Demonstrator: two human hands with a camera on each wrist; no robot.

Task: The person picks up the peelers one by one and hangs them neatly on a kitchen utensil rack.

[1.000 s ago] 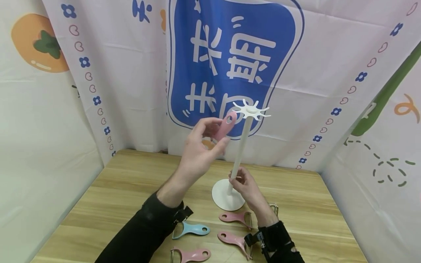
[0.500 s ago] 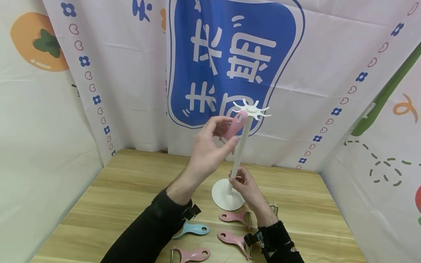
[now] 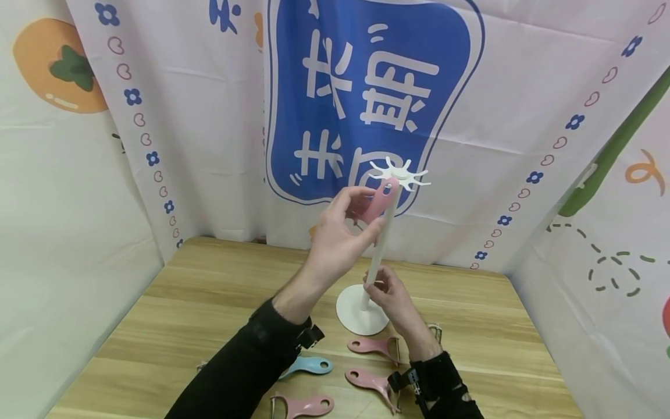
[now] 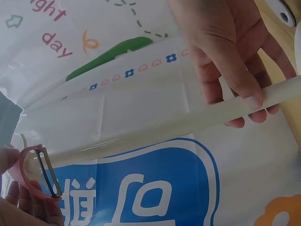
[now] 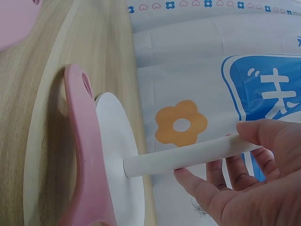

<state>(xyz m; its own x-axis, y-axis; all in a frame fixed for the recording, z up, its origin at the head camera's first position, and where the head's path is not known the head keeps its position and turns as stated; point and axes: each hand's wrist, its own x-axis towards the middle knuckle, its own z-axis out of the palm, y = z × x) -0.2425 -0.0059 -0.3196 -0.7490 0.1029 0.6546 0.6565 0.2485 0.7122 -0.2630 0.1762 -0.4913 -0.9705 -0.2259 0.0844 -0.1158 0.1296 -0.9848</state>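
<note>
My left hand point(image 3: 335, 244) pinches a pink peeler point(image 3: 381, 203), its holed handle end pointing up beside the hooked top point(image 3: 400, 173) of a white stand. One hook seems to lie at the handle's hole; whether it passes through is unclear. In the left wrist view, the peeler's metal blade point(image 4: 48, 172) faces the pole point(image 4: 141, 134). Lower down, my right hand point(image 3: 395, 299) holds the pole between thumb and fingers, just above the round white base point(image 3: 352, 311). The stand is upright on the wooden table point(image 3: 235, 279).
Near the front lie a blue peeler point(image 3: 314, 365), partly behind the left sleeve, and several pink peelers point(image 3: 366, 344). Another peeler's blade end point(image 3: 436, 331) shows behind the right wrist. Printed cloth point(image 3: 220, 145) hangs behind the table and at both sides.
My left hand has moved right with the pink peeler, from left of the stand's top to against it, then slightly lower. My right hand has stayed on the pole.
</note>
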